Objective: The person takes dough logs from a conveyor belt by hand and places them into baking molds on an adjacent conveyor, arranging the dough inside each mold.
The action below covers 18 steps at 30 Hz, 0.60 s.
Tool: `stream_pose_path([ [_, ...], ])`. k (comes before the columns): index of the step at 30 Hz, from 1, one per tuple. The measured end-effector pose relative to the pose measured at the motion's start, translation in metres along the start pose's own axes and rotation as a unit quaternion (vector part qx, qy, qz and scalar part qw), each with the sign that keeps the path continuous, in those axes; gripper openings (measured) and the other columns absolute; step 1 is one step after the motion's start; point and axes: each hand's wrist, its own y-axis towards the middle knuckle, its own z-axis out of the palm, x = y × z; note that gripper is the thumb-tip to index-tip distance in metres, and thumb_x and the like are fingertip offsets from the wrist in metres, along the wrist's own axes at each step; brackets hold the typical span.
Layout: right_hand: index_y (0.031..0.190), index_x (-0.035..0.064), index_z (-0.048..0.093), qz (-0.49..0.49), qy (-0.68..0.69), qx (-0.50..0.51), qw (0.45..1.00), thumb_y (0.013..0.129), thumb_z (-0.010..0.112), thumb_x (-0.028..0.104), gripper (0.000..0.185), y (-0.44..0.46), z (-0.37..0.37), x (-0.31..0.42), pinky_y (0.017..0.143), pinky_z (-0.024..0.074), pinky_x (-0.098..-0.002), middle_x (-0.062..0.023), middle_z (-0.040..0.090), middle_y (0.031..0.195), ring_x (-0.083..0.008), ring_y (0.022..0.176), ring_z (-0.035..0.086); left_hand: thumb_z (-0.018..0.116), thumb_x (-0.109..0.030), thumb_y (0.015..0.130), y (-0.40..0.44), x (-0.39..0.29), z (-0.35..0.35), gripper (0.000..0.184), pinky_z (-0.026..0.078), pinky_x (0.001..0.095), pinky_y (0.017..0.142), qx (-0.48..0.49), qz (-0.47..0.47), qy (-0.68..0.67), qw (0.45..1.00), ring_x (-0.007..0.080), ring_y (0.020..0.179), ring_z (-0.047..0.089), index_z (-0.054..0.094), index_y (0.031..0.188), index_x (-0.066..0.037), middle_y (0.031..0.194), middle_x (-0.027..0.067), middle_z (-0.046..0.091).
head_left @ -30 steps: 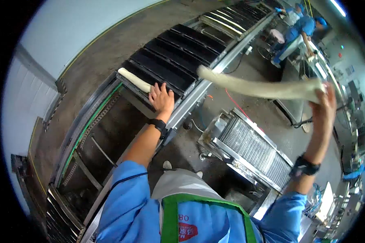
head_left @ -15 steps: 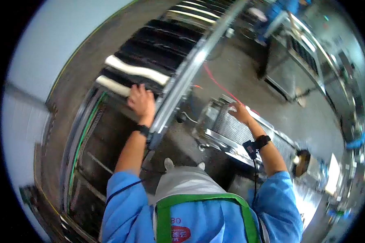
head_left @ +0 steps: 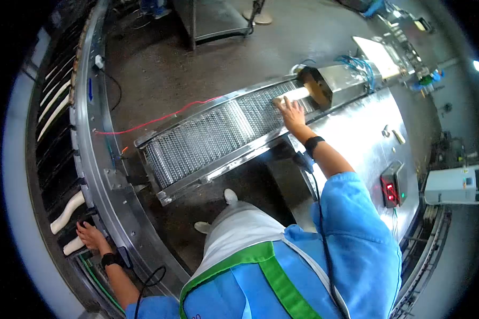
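My right hand [head_left: 291, 116] reaches over the metal mesh conveyor [head_left: 197, 146]. Its fingers are closed around the near end of a pale dough strip [head_left: 297, 94], which comes out of a box-like metal outlet. At the far left, my left hand [head_left: 92, 237] is over the row of black trays [head_left: 53, 181], its fingers apart and nothing visible in them. Close beside those fingers lies a short-looking dough piece [head_left: 73, 245], partly hidden by the hand. Just above it, a curved dough strip [head_left: 67, 212] rests in a tray.
A steel rail [head_left: 98, 143] runs between the trays and the mesh conveyor. A red cord [head_left: 165, 117] stretches along the conveyor. On the steel table [head_left: 356, 135] at right are a red digital display [head_left: 391, 186] and small dough scraps [head_left: 398, 136]. Several more strips lie in trays farther up.
The view has swung to the right. My right hand has moved along the mesh conveyor to the dough strip at its outlet. My left hand stays by the dough in the trays.
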Motion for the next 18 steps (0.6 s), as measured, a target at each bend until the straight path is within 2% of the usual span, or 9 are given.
stream_pose_path([
  [2,0.122,0.0281,0.028,-0.034,-0.029,0.008,0.999,0.075,0.047,0.009,0.055,0.009,-0.004,0.001,0.081,0.0383,-0.0424,-0.0050,0.024,0.130,-0.0306,0.107,0.036,0.033,-0.032,0.085,-0.003,0.012,-0.005,0.038,0.032,0.0378,0.084,0.024,0.036,0.082,0.996,0.0294,0.104,0.039,0.040,0.115,-0.011,0.119,0.0124,0.037],
  [4,0.120,0.0232,0.032,-0.091,-0.023,-0.024,0.995,0.073,0.050,0.008,0.053,0.020,-0.004,0.007,0.081,0.0393,-0.0392,-0.0067,0.032,0.124,-0.0288,0.105,0.039,0.041,-0.023,0.081,-0.016,0.009,-0.024,0.033,0.035,0.0367,0.081,-0.016,0.086,-0.154,0.984,0.0306,0.095,0.045,0.046,0.107,-0.005,0.103,0.0159,0.048],
  [7,0.111,0.0102,0.041,-0.138,0.044,-0.006,0.989,0.065,0.061,0.019,0.051,0.061,0.022,0.012,0.077,0.0407,-0.0347,-0.0140,0.045,0.107,-0.0281,0.095,0.047,0.042,-0.023,0.079,-0.033,-0.010,-0.068,0.030,0.035,0.0381,0.082,0.003,0.013,-0.167,0.986,0.0290,0.096,0.045,0.049,0.104,-0.006,0.103,0.0138,0.050],
  [9,0.109,0.0077,0.043,-0.176,0.081,-0.021,0.981,0.062,0.064,0.020,0.053,0.090,0.036,0.007,0.070,0.0432,-0.0378,-0.0157,0.052,0.097,-0.0306,0.082,0.053,0.040,-0.027,0.081,-0.037,0.005,-0.044,0.033,0.034,0.0423,0.081,-0.034,0.009,0.014,0.999,0.0276,0.105,0.040,0.043,0.110,-0.011,0.116,0.0099,0.042],
  [11,0.100,0.0054,0.048,-0.175,0.180,-0.008,0.968,0.064,0.057,0.011,0.038,0.087,-0.042,0.013,0.063,0.0431,-0.0355,-0.0129,0.058,0.080,-0.0299,0.073,0.055,0.038,-0.030,0.083,-0.046,-0.004,-0.069,0.037,0.023,0.0431,0.089,0.057,-0.085,-0.039,0.994,0.0265,0.115,0.027,0.039,0.115,-0.014,0.125,0.0091,0.031],
  [12,0.099,0.0028,0.047,-0.299,0.293,-0.155,0.895,0.063,0.058,0.010,0.037,0.094,-0.044,-0.005,0.063,0.0429,-0.0349,-0.0121,0.057,0.081,-0.0268,0.073,0.055,0.037,-0.031,0.083,-0.051,-0.001,-0.069,0.038,0.017,0.0421,0.092,0.060,-0.099,-0.063,0.991,0.0253,0.117,0.022,0.037,0.118,-0.015,0.126,0.0095,0.028],
  [13,0.100,0.0033,0.047,-0.224,0.319,-0.046,0.920,0.064,0.059,0.009,0.039,0.094,-0.094,-0.009,0.064,0.0431,-0.0338,-0.0124,0.056,0.085,-0.0231,0.075,0.055,0.035,-0.032,0.084,-0.051,0.002,-0.076,0.038,0.019,0.0431,0.092,0.056,-0.089,-0.056,0.993,0.0257,0.117,0.023,0.037,0.118,-0.016,0.127,0.0089,0.027],
  [15,0.118,-0.0020,0.034,-0.140,0.622,-0.107,0.763,0.072,0.058,0.009,0.053,0.102,-0.129,-0.023,0.066,0.0440,-0.0313,-0.0126,0.053,0.098,-0.0220,0.077,0.053,0.034,-0.033,0.084,-0.059,0.012,-0.077,0.037,0.021,0.0440,0.091,0.051,-0.095,-0.056,0.993,0.0261,0.117,0.023,0.036,0.118,-0.017,0.127,0.0082,0.026],
  [18,0.117,-0.0020,0.035,-0.147,0.618,-0.125,0.762,0.072,0.059,0.019,0.055,0.056,-0.284,0.006,0.047,0.0334,-0.0192,-0.0051,0.053,0.088,-0.0059,0.060,0.044,0.038,-0.030,0.083,-0.066,0.016,-0.085,0.036,0.019,0.0429,0.092,0.027,-0.096,-0.053,0.994,0.0254,0.115,0.026,0.040,0.116,-0.015,0.124,0.0098,0.031],
])
